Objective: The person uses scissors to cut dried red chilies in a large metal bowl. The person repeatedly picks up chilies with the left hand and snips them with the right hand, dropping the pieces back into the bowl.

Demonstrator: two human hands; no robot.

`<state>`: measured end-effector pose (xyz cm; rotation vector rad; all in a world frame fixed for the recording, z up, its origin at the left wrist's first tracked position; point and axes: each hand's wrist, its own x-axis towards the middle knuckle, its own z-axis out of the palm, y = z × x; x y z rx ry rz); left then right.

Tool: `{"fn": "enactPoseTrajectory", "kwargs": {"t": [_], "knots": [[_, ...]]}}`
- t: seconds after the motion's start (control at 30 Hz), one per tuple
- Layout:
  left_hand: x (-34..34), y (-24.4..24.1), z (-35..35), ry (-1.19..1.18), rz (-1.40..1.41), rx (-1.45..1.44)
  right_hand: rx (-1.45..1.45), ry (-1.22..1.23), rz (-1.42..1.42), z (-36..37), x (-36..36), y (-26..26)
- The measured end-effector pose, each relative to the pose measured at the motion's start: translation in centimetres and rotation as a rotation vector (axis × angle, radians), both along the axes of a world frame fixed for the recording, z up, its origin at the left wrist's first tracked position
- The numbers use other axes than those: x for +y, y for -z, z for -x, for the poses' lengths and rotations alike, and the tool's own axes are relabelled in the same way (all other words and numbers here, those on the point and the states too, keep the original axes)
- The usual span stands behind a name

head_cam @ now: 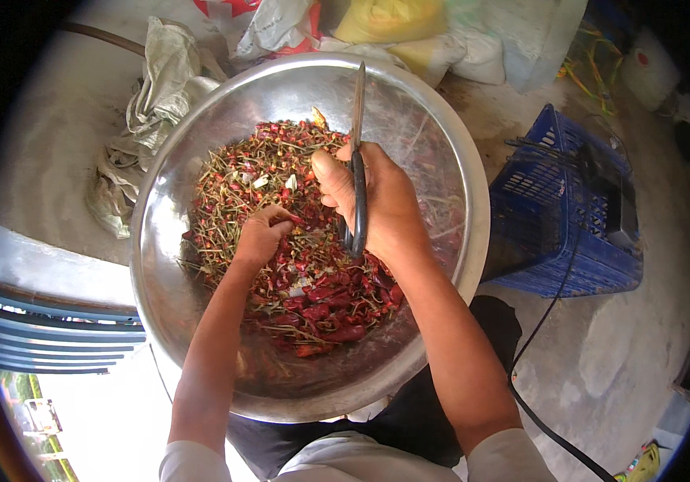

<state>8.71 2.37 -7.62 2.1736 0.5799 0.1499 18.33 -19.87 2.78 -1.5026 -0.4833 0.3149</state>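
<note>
Before me stands a wide, round stainless steel basin (167, 349) holding a heap of dried red chillies (336, 298) with many loose stems and cut bits (218, 205). My left hand (263, 235) is low over the middle of the heap, with a piece of red chilli (292, 220) pinched between thumb and fingertips. In my right hand (381, 199), above the heap's right side, is a pair of scissors (358, 114) with black handles. Their blades point away from me and look closed together. Whole and broken pods lie mostly on the near side, stems mostly on the far side.
A blue plastic crate (537, 223) with dark items on it stands to the right, a black cable (537, 416) beside it. Crumpled woven sacks (167, 84) lie at the left. Yellow and white bags (393, 21) sit beyond the basin. Blue slats (55, 337) are at lower left.
</note>
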Motion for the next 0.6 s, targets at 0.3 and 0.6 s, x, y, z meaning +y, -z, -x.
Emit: {"fn": "enactPoseTrajectory", "kwargs": {"t": [0.3, 0.6], "knots": [[-2.5, -8.5, 3.9, -0.123, 0.859, -0.413, -0.103, -0.122, 0.191, 1.5, -0.5, -1.5], [0.3, -6.4, 5.4, -0.270, 0.823, -0.414, -0.168, -0.002, 0.109, 1.3, 0.6, -0.1]]}}
